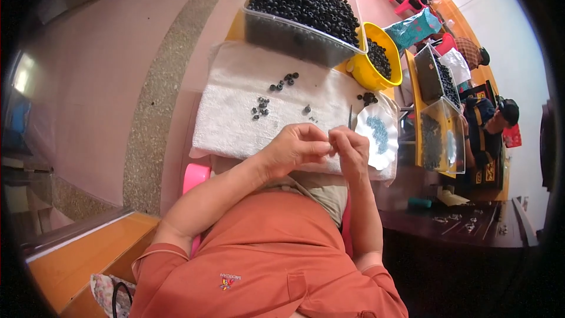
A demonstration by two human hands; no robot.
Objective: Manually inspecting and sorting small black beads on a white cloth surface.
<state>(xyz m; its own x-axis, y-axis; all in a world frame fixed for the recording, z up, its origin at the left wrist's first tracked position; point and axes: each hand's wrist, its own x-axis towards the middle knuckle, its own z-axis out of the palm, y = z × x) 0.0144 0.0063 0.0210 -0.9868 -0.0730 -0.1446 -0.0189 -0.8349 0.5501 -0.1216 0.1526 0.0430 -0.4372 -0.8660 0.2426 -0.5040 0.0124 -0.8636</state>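
My left hand [299, 148] and my right hand [352, 152] meet fingertip to fingertip above the near part of a white towel [226, 121]. Both are closed in a pinch; whatever lies between the fingers is too small or hidden to make out. Just right of my right hand sits a white wavy-rimmed plate [385, 158] with tiny bluish pieces [377, 133] on it. A thin dark tool [350, 116] lies beside the plate. On the towel are small black ring-like parts [261, 108], another loose cluster [284, 81] and a single part [306, 109].
Beyond the towel stands a clear plastic bin [294, 38] full of black parts, with a yellow bowl [368, 76] of them beside it. More black parts [367, 99] lie near the plate. At right, a person [485, 118] sits by clear bins [442, 135]. A pink chair [196, 176] is under me.
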